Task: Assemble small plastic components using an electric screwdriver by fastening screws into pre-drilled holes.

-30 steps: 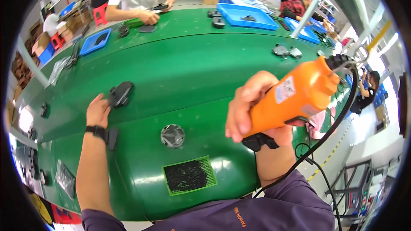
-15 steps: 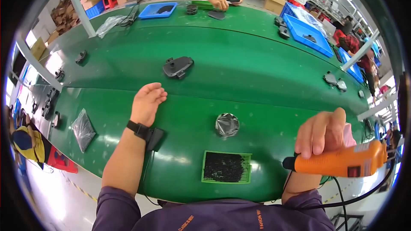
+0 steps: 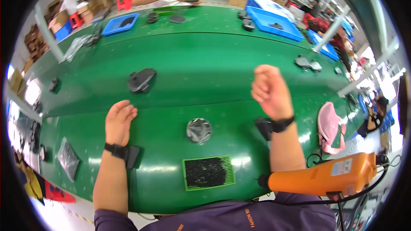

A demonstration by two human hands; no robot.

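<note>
Left hand (image 3: 118,126) is unclenched above the table (image 3: 205,66), its fingers loosely bent and gripping nothing; the right hand (image 3: 272,94), placed farther out, is curled in, and whether it holds anything small I cannot tell. Wide green surface runs between them, with the disc (image 3: 199,130) roughly midway. Nearer than both hands, between the left forearm (image 3: 111,184) and right forearm (image 3: 287,152), the tray (image 3: 228,173) lies close to the near edge. Just beyond the left hand, apart from its fingertips, rests the dark part (image 3: 142,80). An orange tool (image 3: 321,177) overlaps the right forearm in view, nearer than the right hand. Right of that hand, a pink bag (image 3: 327,124) sits by the table's right edge; left of the left forearm lies a clear bag (image 3: 67,160).
</note>
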